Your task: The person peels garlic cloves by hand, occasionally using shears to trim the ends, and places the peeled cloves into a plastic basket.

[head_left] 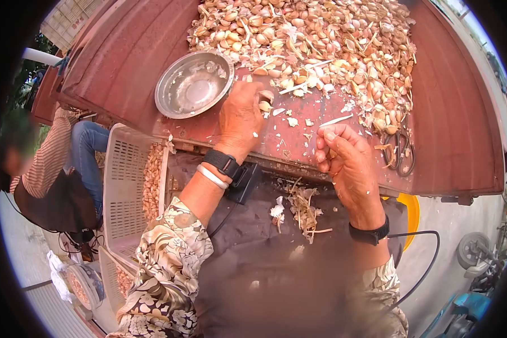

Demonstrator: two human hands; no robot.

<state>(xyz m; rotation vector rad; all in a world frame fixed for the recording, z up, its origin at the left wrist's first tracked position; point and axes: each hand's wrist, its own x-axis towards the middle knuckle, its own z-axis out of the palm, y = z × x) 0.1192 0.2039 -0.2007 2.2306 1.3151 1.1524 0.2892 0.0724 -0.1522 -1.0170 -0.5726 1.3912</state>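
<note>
My left hand point(241, 117) rests at the front of the red metal bed point(304, 132), its fingers curled round garlic cloves point(265, 106) just right of the steel bowl point(162, 93). The bowl has bits of pale skin in it. My right hand point(348, 160) is raised over the bed's front edge, thumb and fingers pinched together; what they hold, if anything, is not clear. Behind both hands spreads a large heap of garlic cloves point(321, 39) with dry stems. Scissors point(401, 152) with dark handles lie to the right of my right hand.
A white plastic crate point(130, 194) holding cloves stands at the left. Beyond it sits another person in a striped sleeve point(49, 149). Dry skins point(304, 208) lie on my dark apron. A yellow container point(409, 217) is below the bed, and a motorbike wheel point(472, 250) stands far right.
</note>
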